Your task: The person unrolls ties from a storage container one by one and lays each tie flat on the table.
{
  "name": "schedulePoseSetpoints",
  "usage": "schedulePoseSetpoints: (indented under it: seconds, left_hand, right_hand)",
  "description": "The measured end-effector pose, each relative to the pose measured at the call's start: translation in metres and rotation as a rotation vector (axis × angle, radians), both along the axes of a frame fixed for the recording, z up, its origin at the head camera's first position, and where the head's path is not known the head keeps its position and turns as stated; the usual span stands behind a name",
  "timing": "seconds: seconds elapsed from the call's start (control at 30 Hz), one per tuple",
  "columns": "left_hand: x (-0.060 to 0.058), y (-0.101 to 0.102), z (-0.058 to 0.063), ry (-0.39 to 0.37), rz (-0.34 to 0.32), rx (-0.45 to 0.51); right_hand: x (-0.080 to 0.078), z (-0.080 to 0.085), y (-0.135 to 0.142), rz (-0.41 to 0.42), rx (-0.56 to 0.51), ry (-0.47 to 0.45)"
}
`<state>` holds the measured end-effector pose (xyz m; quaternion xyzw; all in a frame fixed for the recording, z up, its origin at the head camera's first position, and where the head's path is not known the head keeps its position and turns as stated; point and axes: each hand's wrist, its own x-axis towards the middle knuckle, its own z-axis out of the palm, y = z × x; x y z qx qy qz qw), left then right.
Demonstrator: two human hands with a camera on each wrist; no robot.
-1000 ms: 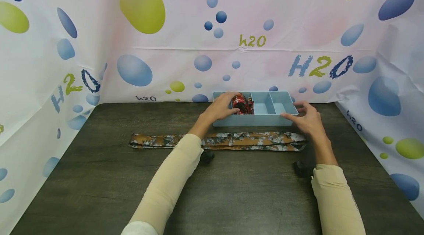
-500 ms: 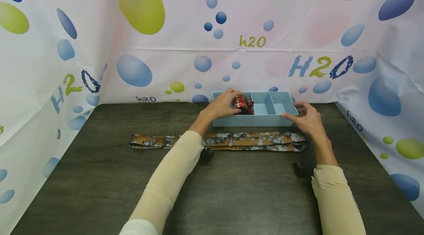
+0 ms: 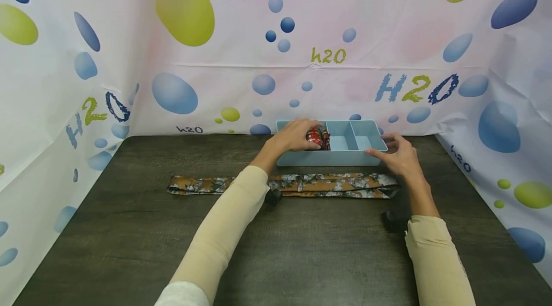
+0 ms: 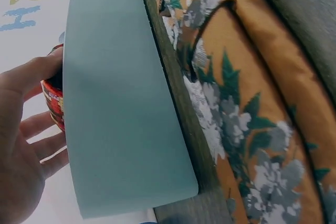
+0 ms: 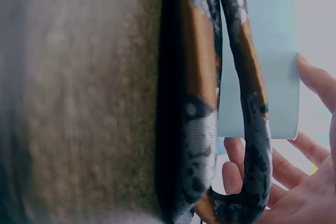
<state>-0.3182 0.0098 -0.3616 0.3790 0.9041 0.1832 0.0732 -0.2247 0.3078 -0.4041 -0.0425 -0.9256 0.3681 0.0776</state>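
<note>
A light blue divided storage box (image 3: 327, 157) stands at the back of the table. My left hand (image 3: 294, 136) reaches into its left part and grips a rolled red plaid necktie (image 3: 314, 137), fingers over the top and thumb on the near side. In the left wrist view the box wall hides most of the red roll (image 4: 54, 99). My right hand (image 3: 399, 153) holds the box's right end, thumb at the front rim and fingers round the side. Nearer to me lies an orange floral necktie (image 3: 319, 185), folded lengthwise, its keeper loop (image 4: 202, 22) showing in the left wrist view.
Two more compartments (image 3: 340, 141) of the box, right of the red roll, show their bare floor. Behind the dark wooden table (image 3: 327, 248) and along its sides hangs a white sheet (image 3: 233, 66) with blue and green spots.
My left hand has shifted slightly right, and its fingers now cover more of the red roll. The roll has turned and moved a little right. My right hand and the box stay put.
</note>
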Motion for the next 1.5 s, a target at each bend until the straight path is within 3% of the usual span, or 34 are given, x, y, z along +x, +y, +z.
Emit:
schedulePoseSetpoints:
  seconds: [0.17,0.37,0.63,1.03,1.23,1.5]
  left_hand:
    - [-0.001,0.005,0.001,-0.014,0.001,-0.033]
    - [-0.001,0.010,0.002,0.024,-0.026,-0.105]
    - [0.000,0.015,0.005,0.062,-0.008,-0.185]
    - [-0.002,0.016,0.011,0.117,0.032,-0.212]
    - [-0.002,0.018,0.014,0.069,0.073,-0.199]
    - [-0.002,0.019,0.013,0.038,0.079,-0.158]
  right_hand:
    - [0.000,0.000,0.000,0.001,-0.002,0.006]
    - [0.001,0.000,0.000,0.001,-0.009,0.003]
    - [0.002,0.000,-0.001,-0.001,-0.023,0.000]
    - [0.001,-0.001,0.000,-0.005,-0.029,0.004]
    - [0.000,-0.001,-0.002,-0.005,-0.040,0.010]
    - [0.001,0.000,-0.001,0.005,-0.049,0.006]
